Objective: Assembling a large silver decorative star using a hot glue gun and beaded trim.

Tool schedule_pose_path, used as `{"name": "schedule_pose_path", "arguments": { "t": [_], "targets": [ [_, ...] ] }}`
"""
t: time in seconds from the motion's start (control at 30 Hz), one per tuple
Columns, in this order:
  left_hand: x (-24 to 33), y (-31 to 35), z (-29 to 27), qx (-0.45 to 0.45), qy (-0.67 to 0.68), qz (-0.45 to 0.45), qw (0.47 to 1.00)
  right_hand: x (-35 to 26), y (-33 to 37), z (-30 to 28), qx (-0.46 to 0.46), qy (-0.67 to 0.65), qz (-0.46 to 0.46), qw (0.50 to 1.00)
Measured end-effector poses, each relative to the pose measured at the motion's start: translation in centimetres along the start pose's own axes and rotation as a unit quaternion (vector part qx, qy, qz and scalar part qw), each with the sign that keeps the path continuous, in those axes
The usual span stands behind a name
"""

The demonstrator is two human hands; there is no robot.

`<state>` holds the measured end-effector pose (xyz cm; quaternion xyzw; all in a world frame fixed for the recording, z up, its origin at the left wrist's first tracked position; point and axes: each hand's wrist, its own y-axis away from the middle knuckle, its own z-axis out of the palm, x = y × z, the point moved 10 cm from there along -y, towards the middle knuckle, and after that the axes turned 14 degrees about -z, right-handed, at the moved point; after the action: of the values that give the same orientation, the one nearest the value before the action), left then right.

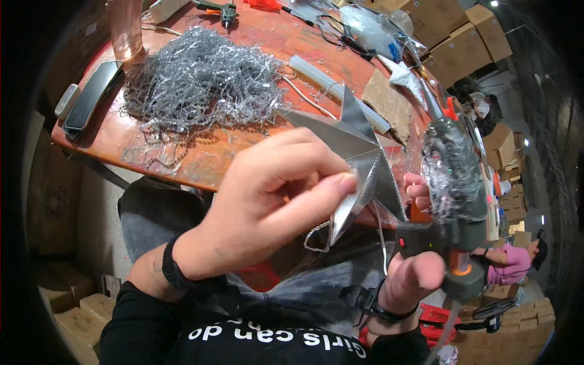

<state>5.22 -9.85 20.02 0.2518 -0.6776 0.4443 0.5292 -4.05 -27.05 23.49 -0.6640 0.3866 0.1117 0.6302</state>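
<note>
My left hand (274, 201) pinches a point of a shiny silver folded star (354, 121) between thumb and fingers, in front of my body. Fine beaded trim runs along some of the star's edges, and a short loop of trim (315, 238) hangs at its lower tip. On the right, my right hand (417, 271) is wrapped round a dark green glue gun (453, 164), nozzle up. Silver strands cling to the gun's body, and a clear glue stick (461, 264) shows at its rear. The nozzle is apart from the star.
A big heap of silver trim (201, 82) covers the left of the red table (201, 161). A phone (94, 97) lies at the left edge; another glue gun (225, 13) lies at the back. Glue sticks (316, 76) and cardboard (388, 103) lie beyond the star. A person in pink (511, 263) is at right.
</note>
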Motion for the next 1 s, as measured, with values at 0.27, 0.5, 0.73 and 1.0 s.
{"name": "schedule_pose_path", "arguments": {
  "t": [0.27,0.5,0.73,1.0],
  "targets": [
    [1.1,0.3,-2.9,0.137,-0.098,0.029,0.985,1.0,-1.3,-0.8,0.105,0.019,0.105,0.989],
    [1.8,1.1,-4.2,0.124,-0.105,0.083,0.983,2.3,-0.3,-2.2,0.082,-0.077,0.165,0.980],
    [-0.5,2.5,1.2,-0.172,-0.365,-0.084,0.911,1.1,-0.8,-3.3,0.122,-0.092,0.103,0.983],
    [-2.5,4.1,4.4,-0.264,-0.442,-0.044,0.856,0.5,-0.9,-4.2,0.125,-0.100,0.080,0.984]
  ]
}}
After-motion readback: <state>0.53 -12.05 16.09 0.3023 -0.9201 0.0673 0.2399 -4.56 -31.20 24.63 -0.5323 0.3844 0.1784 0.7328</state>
